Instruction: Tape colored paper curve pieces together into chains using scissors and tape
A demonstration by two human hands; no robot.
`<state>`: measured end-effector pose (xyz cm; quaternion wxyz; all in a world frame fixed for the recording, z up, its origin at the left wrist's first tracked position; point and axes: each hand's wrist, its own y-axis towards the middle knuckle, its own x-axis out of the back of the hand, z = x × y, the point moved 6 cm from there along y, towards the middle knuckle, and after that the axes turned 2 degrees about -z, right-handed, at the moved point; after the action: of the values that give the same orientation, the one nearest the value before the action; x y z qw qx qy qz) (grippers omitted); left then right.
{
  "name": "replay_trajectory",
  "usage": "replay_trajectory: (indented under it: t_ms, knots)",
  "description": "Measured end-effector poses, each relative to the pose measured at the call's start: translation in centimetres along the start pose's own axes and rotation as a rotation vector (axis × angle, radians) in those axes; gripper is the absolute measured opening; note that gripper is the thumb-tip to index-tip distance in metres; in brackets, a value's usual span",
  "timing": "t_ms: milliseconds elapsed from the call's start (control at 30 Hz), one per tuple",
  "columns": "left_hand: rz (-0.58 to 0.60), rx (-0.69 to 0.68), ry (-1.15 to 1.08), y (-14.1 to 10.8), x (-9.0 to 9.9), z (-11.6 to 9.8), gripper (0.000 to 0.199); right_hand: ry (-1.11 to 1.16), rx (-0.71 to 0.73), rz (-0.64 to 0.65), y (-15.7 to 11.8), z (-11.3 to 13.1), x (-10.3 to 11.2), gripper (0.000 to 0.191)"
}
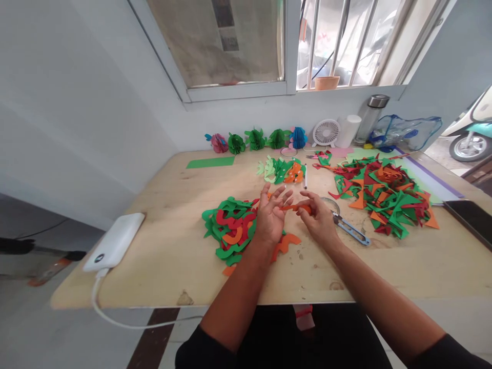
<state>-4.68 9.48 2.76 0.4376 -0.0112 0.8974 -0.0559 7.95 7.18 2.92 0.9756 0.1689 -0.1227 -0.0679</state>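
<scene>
Two hands work above the middle of the wooden tabletop [165, 266]: the right hand [317, 219] pinches an orange paper strip [294, 207] between thumb and fingertips, its free end just beside the spread fingers of the left hand [271, 218], which overlaps a pile of green and red paper cutouts [230, 228].

My right hand [317, 218] has a curved orange paper strip [295, 207] pinched at the fingertips (skinny little piece), its other end just beside my open left hand [271, 218], which sits at the edge of a heap of green and red paper cutouts [230, 228].
</scene>
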Motion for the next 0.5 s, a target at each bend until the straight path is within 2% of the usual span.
replay_trajectory:
  t_ms: [100,200,333,500]
  knots:
    - [-0.042,-0.013,0.051,-0.2,0.1,-0.1,0.068,0.294,-0.175,-0.016,0.3,-1.2,0.0,0.042]
    - [-0.053,0.005,0.086,-0.3,0.1,0.2,0.065,0.482,-0.294,-0.053,0.4,-1.7,0.1,0.044]
    - [-0.048,0.022,0.078,-0.3,0.0,0.6,0.056,0.61,-0.395,-0.075,0.3,-1.8,0.0,0.046]
    - [-0.043,0.048,0.095,-0.2,0.0,0.8,0.046,0.65,-0.421,-0.112,0.3,-1.5,0.3,0.045]
